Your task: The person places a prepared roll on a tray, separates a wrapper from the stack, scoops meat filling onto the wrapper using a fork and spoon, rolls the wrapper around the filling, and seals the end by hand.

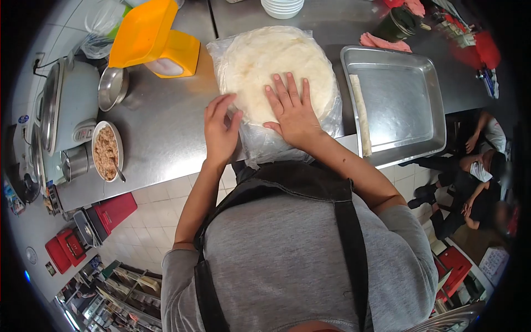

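A thick round stack of pale, thin dough sheets point(276, 52) lies on clear plastic wrap point(271, 145) in front of me. My right hand point(296, 113) rests flat on the top sheet with its fingers spread. At the left rim of the stack is my left hand point(221, 128), its fingers curved and its thumb apart from them. I see nothing held in it, though the contact of its fingertips with the sheet edge is hard to make out. To the right, a long thin pale roll point(360, 113) lies along the left side of a metal tray point(401, 102).
A yellow lidded container point(182, 52), a metal bowl point(113, 88) and an oval bowl of brownish filling point(107, 150) with a spoon stand left. Farther left is a large cooker point(72, 108). White bowls point(282, 8) and pink cloths point(384, 43) lie behind. People point(470, 182) sit at right.
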A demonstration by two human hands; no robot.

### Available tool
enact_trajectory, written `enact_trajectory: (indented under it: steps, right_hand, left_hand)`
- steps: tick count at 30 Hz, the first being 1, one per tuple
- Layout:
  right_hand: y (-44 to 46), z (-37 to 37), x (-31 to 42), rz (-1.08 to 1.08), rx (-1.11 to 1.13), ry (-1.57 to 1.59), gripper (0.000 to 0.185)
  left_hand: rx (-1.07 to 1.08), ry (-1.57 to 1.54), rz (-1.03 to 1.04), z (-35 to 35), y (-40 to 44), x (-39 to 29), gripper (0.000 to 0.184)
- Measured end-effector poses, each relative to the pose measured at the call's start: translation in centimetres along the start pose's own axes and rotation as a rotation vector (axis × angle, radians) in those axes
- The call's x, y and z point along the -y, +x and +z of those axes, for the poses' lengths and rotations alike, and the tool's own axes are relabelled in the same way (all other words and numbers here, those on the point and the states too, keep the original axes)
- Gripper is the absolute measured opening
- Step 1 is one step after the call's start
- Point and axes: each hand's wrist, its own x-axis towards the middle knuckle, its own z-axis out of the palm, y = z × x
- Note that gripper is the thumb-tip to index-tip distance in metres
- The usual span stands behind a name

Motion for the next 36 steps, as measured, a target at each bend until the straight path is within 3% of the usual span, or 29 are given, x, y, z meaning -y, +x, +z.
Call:
enact_trajectory:
  steps: [1, 7, 10, 13, 17, 19, 22, 23, 26, 28, 32, 36]
  right_hand:
    - [-0.1, 0.0, 0.0, -0.001, 0.001, -0.002, 0.087]
    - [-0.5, 0.2, -0.6, -0.052, -0.088, 0.135, 0.069]
    - [-0.7, -0.1, -1.0, -0.069, -0.081, 0.2, 0.063]
    - [-0.7, -0.3, -1.6, -0.084, -0.064, 0.259, 0.062]
    - [-0.4, -2.1, -1.4, -0.042, -0.025, 0.485, 0.075]
    - [0.2, -2.6, -0.9, -0.024, -0.104, 0.667, 0.082]
    - [0.9, -1.8, -1.6, 0.088, -0.1, 0.971, 0.083]
    - [1.1, -1.4, -1.9, 0.139, -0.078, 1.077, 0.082]
    - [0.5, -1.1, -2.4, 0.493, -0.083, 1.605, 0.065]
    - [0.0, -3.5, -1.5, 0.567, -0.183, 1.712, 0.057]
    - [0.4, -5.0, -2.1, 0.664, -0.141, 2.285, 0.05]
    - [0.0, -5.3, -2.0, 0.547, -0.147, 2.503, 0.049]
  left_hand:
    - [-0.054, -0.018, 0.026, 0.2, 0.3, 0.5, 0.044]
    - [0.027, -0.198, -0.381, 1.3, 2.2, -0.1, 0.043]
    - [0.001, -0.246, -0.395, 1.7, 2.8, -0.9, 0.034]
    - [-0.124, 0.153, 0.057, 1.3, 3.2, -1.2, 0.026]
    - [0.038, -0.32, -0.209, 1.4, 3.7, -2.9, 0.015]
    - [0.124, -0.658, -0.292, 1.9, 3.9, -4.2, 0.015]
    - [0.273, -0.847, -0.253, 2.0, 3.7, -7.7, 0.018]
    - [0.288, -0.812, -0.181, 2.1, 3.8, -7.8, 0.023]
    - [0.242, -0.727, -0.268, 2.2, 4.1, -7.2, 0.022]
    - [0.206, -0.745, -0.273, 2.5, 4.2, -6.2, 0.024]
    - [0.173, -0.785, -0.22, 3.2, 4.0, -6.1, 0.03]
    - [0.191, -0.7, -0.193, 3.1, 4.2, -6.5, 0.036]
